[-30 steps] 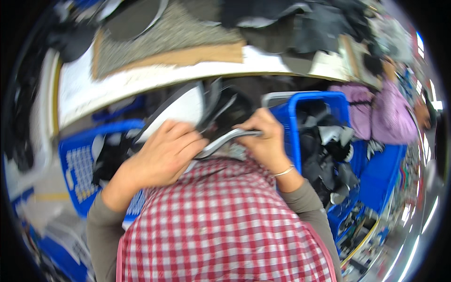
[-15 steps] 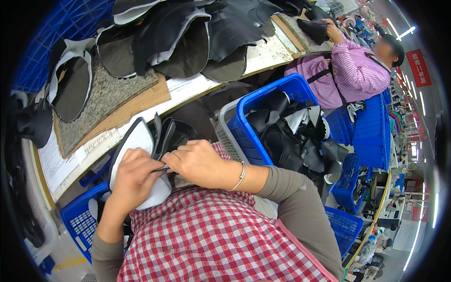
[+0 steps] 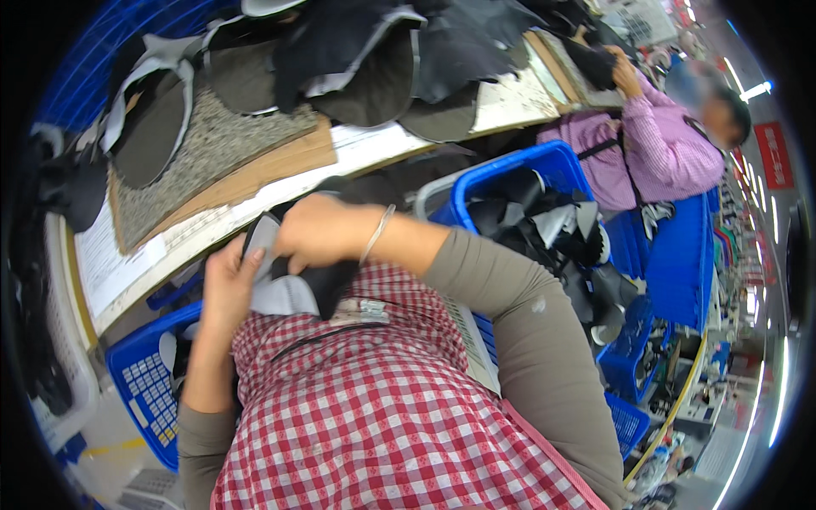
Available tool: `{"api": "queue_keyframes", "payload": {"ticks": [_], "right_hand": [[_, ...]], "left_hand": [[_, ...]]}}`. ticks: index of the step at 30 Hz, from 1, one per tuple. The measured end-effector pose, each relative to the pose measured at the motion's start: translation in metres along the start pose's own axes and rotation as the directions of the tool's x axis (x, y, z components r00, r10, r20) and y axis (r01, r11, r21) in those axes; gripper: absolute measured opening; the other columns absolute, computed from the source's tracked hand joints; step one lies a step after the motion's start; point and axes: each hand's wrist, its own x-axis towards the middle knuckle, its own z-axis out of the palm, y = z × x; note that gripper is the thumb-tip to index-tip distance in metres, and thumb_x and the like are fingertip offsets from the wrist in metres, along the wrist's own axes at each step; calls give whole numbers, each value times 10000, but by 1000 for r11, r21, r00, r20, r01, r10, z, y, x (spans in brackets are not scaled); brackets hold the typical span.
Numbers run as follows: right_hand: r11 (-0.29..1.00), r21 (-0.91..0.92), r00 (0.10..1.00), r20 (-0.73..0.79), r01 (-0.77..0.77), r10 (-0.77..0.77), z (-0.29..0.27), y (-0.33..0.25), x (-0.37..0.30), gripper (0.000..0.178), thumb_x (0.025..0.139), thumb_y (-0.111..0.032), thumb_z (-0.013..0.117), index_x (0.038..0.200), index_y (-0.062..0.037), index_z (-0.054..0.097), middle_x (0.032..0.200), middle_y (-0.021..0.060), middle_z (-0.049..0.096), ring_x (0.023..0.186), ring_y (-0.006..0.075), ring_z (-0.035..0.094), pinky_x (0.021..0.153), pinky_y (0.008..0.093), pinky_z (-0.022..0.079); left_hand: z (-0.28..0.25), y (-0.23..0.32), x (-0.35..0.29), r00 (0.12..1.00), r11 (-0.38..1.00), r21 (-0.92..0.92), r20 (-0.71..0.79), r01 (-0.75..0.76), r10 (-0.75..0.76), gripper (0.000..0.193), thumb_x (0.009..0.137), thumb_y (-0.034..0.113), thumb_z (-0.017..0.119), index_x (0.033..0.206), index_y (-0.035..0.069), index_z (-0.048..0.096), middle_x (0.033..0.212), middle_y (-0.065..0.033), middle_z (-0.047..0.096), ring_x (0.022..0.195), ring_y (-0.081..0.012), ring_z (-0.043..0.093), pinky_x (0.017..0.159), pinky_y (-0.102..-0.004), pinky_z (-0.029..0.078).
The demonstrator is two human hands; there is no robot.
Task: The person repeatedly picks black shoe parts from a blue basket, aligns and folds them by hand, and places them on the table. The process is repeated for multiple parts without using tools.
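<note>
A black shoe upper with a white lining point(image 3: 285, 296) is held up against the front of my checked apron, below the table's edge. My left hand point(image 3: 228, 280) is closed on its left side, with the thumb lying along the pale edge. From the right, my right hand point(image 3: 319, 229) reaches across the top of the piece. Its fingers are curled down onto the upper and blurred by motion; the fingertips are partly hidden. Other dark shoe uppers point(image 3: 153, 127) with white edging lie along the far side of the worktable point(image 3: 374, 143).
A grey felt mat point(image 3: 217, 127) lies on a brown board point(image 3: 263, 178). To my right stands a blue basket point(image 3: 463, 191) full of black and white pieces; another blue basket point(image 3: 144, 391) is at lower left. A co-worker in a pink checked top point(image 3: 663, 157) handles a dark piece at far right.
My right hand has moved up and left over the upper, its forearm lifting. My left hand has shifted slightly up, and the upper has turned. The view has swung a little.
</note>
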Motion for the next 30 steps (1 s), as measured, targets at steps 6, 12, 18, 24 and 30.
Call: {"api": "queue_keyframes", "payload": {"ticks": [6, 12, 18, 24, 30], "right_hand": [[675, 650, 895, 445, -349, 35, 15, 60, 11, 434, 828, -304, 877, 1108, 3, 751, 927, 131, 783, 833, 193, 719, 776, 366, 562], [985, 57, 950, 280, -165, 142, 16, -1, 19, 348, 800, -382, 834, 1009, -110, 777, 882, 145, 750, 917, 366, 730, 792, 487, 561], [998, 25, 998, 17, -60, 59, -12, -44, -17, 263, 792, -289, 832, 983, -119, 766, 861, 110, 735, 797, 339, 722, 690, 454, 551], [984, -131, 989, -106, -118, 104, -11, -69, -22, 186, 755, -194, 834, 900, -121, 744, 751, 64, 650, 688, 286, 677, 602, 405, 504], [947, -242, 914, -392, -212, 104, -1, -82, -28, 196, 724, -201, 856, 845, -113, 730, 726, 50, 622, 726, 274, 630, 757, 404, 417]], "left_hand": [[19, -77, -62, 751, 636, 419, 210, -648, 626, 327, 908, -4, 623, 1208, 27, 746, 1258, -147, 737, 1253, -331, 680, 1107, -458, 526], [-16, -83, -49, 698, 538, 489, 651, -686, 299, 516, 849, 23, 700, 1362, 81, 676, 1412, -96, 665, 1395, -261, 561, 1213, -538, 382], [-30, -57, 0, 938, 924, 166, 90, -345, 334, 304, 908, 167, 772, 1164, 26, 687, 1088, -140, 708, 1003, -263, 713, 863, -399, 579], [-8, -71, 19, 829, 916, 51, 447, -399, 336, 316, 922, 139, 736, 1218, 39, 691, 1048, -188, 711, 946, -330, 694, 822, -407, 544], [-14, -64, 11, 936, 984, 44, 318, -172, 149, 257, 909, 121, 757, 1136, 4, 734, 906, -142, 751, 802, -268, 701, 756, -376, 547]]}}
